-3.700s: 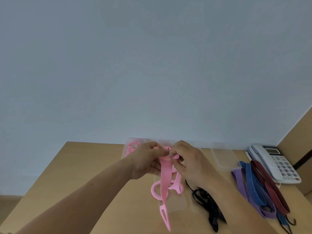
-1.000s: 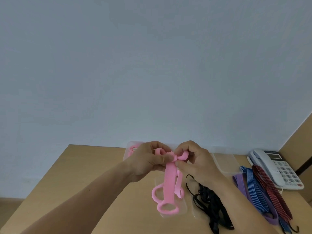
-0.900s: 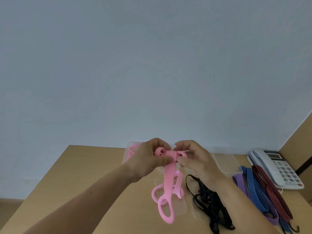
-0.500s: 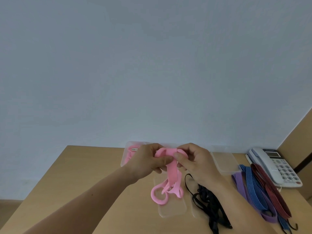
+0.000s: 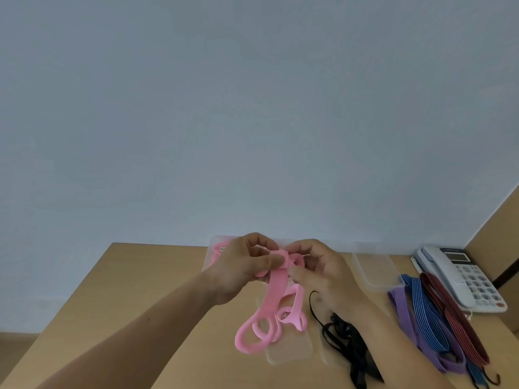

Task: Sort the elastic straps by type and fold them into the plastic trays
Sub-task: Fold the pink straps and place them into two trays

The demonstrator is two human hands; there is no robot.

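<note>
A pink elastic strap point(image 5: 273, 299) with loops hangs between my hands above the table. My left hand point(image 5: 244, 265) pinches its folded top end with thumb and fingers. My right hand point(image 5: 317, 268) grips the same top end from the right. The strap's lower loops rest on a clear plastic tray point(image 5: 289, 349) lying flat on the table. Behind my left hand, another clear tray point(image 5: 216, 248) holds pink straps. A further clear tray point(image 5: 373, 270) sits at the back right. Black straps point(image 5: 348, 341) lie tangled right of the middle tray.
Purple point(image 5: 404, 318), blue striped point(image 5: 424, 313) and red striped point(image 5: 455, 315) straps with hooks lie side by side at the right. A white desk phone point(image 5: 460, 273) stands at the far right. The wooden table point(image 5: 134, 290) ends against a pale wall.
The hanging length of the pink strap has shortened as my hands gathered its top end into folds; its lower loops now lie on the clear tray. Both hands stay in much the same place.
</note>
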